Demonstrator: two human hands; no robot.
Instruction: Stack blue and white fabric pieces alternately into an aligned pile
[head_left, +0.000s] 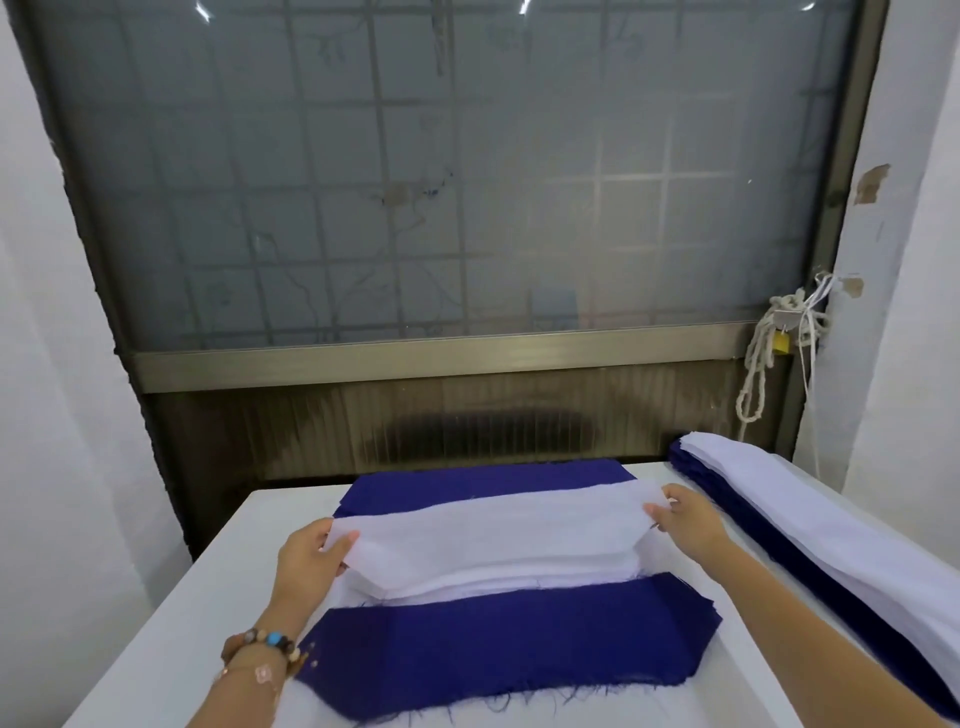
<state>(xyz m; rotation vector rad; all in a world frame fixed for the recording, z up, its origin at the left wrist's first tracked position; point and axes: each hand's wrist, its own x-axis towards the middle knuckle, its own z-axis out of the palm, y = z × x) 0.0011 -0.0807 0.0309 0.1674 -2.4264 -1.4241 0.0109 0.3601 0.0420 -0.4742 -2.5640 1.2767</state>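
Head view, one moment of the stacking task. A frosted, grid-patterned window (441, 182) fills the background. Below it lies the flat white table (171, 623) on which I work. Along the table's right edge runs a long layered pile of dark blue and white fabric (810, 519), well apart from my hands.

At centre, a dark blue woven fabric piece with clipped corners and frayed edges (509, 639) lies nearest me. More blue fabric (483, 480) shows at the far side. I cannot tell whether the two are one sheet. Between them sits a thin white fabric strip with clipped corners (493, 525), the topmost of several white layers.

My left hand (306, 561) pinches the strip's left end, fingers curled round the edge. My right hand (685, 512) pinches its right end between thumb and fingertips. A beaded bracelet (267, 642) circles the left wrist.

Key relation: the strip's long axis runs left to right, spanning from hand to hand, and the near blue piece lies parallel to it — just toward me from the grip. I judge the next placement to call for a straight draw toward my body with no turning, both hands being about equally near. Uneven pull could skew the ends.
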